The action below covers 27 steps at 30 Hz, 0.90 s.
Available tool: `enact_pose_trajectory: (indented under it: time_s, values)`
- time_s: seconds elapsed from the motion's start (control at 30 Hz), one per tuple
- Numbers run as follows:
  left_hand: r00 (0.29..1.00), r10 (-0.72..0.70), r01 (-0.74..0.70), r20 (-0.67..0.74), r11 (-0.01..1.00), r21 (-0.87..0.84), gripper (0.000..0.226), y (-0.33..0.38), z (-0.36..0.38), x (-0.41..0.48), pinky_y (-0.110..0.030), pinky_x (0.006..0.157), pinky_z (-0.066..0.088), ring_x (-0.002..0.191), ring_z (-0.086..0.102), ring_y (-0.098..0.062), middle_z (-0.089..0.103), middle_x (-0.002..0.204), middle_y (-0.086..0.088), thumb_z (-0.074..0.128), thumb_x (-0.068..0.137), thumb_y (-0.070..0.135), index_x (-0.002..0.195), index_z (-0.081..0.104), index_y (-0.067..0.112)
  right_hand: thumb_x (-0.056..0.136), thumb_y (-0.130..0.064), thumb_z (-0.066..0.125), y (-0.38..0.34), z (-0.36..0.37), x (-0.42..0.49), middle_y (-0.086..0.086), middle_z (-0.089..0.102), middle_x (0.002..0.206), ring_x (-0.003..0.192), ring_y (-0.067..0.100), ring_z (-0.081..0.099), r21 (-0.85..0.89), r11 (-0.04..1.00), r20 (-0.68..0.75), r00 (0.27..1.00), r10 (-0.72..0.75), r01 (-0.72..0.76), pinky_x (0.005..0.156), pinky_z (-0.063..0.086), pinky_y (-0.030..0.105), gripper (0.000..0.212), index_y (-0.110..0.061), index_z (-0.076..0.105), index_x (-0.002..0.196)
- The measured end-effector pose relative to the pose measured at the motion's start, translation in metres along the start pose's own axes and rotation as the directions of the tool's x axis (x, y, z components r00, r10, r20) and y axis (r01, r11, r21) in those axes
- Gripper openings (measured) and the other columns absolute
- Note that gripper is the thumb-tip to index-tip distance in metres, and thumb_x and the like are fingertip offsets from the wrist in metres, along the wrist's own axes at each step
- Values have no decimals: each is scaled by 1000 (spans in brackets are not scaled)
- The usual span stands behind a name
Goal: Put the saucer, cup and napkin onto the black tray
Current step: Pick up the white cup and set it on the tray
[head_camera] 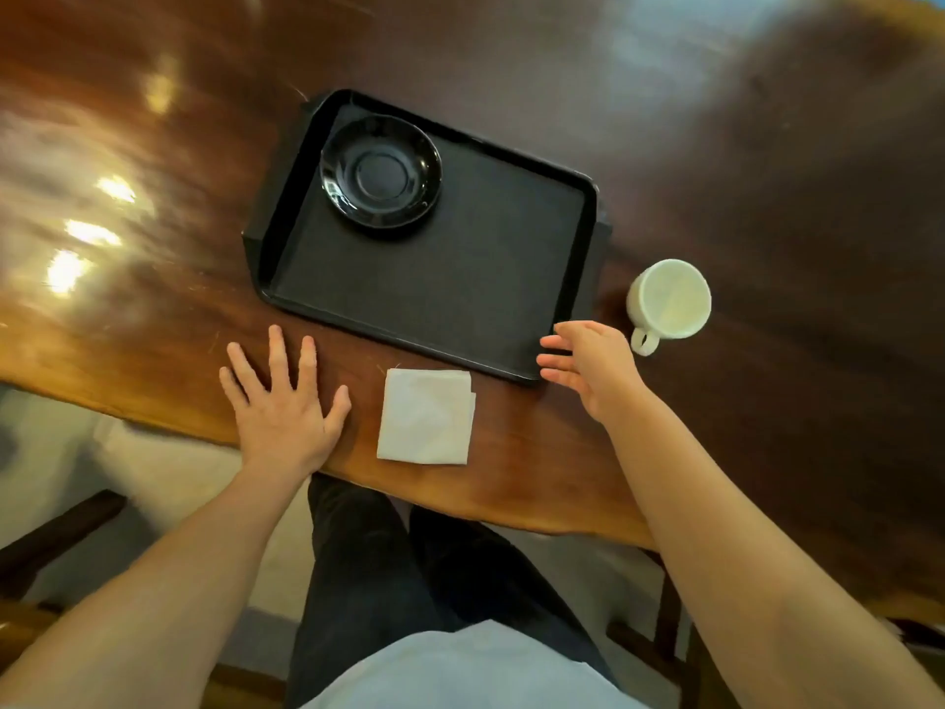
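Empty-handed on both sides, a person stands at the near edge of a polished wooden table. Left hand lies flat on the wood close to that edge, fingers spread wide, palm down, holding nothing. Right hand is raised over the near right corner of the black tray, fingers loosely apart and curled toward the left, closed on nothing.

One napkin, white, folded into a square of several layers, rests on the table between the two hands, just beside the left thumb and just short of the tray's near rim. It is off the tray.

One cup, pale and round with a small loop handle pointing toward the near edge, stands on the bare wood just beyond the tray's right side. It sits slightly farther out than the right hand and to its right, near but not touching the fingers.

One tray, a matte black rectangle with a raised rim, lies skewed to the table edge. One saucer, glossy black with a recessed centre ring, sits inside the tray's far left corner, well apart from both hands.
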<state>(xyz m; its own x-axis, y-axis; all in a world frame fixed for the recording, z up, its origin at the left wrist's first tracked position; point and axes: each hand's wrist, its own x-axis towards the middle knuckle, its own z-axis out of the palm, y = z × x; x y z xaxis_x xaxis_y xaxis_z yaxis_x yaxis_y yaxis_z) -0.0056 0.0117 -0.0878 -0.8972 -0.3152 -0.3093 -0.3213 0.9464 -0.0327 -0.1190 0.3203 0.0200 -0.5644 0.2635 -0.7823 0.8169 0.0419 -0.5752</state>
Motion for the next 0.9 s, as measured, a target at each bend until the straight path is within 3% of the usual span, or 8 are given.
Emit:
enact_pose_trajectory:
  time_s: [0.23,0.43,0.53,0.73,0.9]
  values:
    - [970,-233,237,71,969,-67,93,44,-4,3,-68,121,-1,153,-6,-52,-2,172,-14,32,91,75,163,8,21,102,-18,54,10,-43,-2,10,69,109,96,26,71,116,993,-76,996,42,-33,83,61,38,20,-13,55,121]
    - [972,-234,232,0,963,-135,89,48,3,2,-69,121,-1,154,-4,-52,3,172,-14,42,92,70,161,17,20,101,-20,56,20,-77,8,9,69,106,92,24,72,198,980,-263,961,79,-26,79,62,35,12,-17,55,112]
    - [971,-238,233,-10,958,-165,88,48,5,1,-69,121,-1,154,-3,-51,6,172,-14,45,91,69,160,19,20,99,-21,59,21,-80,16,10,66,108,90,24,72,236,972,-318,944,92,-15,77,62,35,17,-16,54,114]
    - [970,-242,230,-39,955,-187,85,46,7,3,-69,121,1,155,-1,-50,9,171,-13,48,91,68,158,22,22,98,-24,61,14,-69,29,12,62,114,87,24,73,257,966,-347,932,100,-8,66,62,32,32,-14,49,125]
    - [970,-238,222,-56,954,-201,85,48,6,3,-68,122,1,155,1,-50,10,171,-13,49,90,68,157,24,22,96,-36,63,12,-71,33,14,60,123,94,29,70,429,901,-259,948,184,-57,79,62,39,53,-17,43,141]
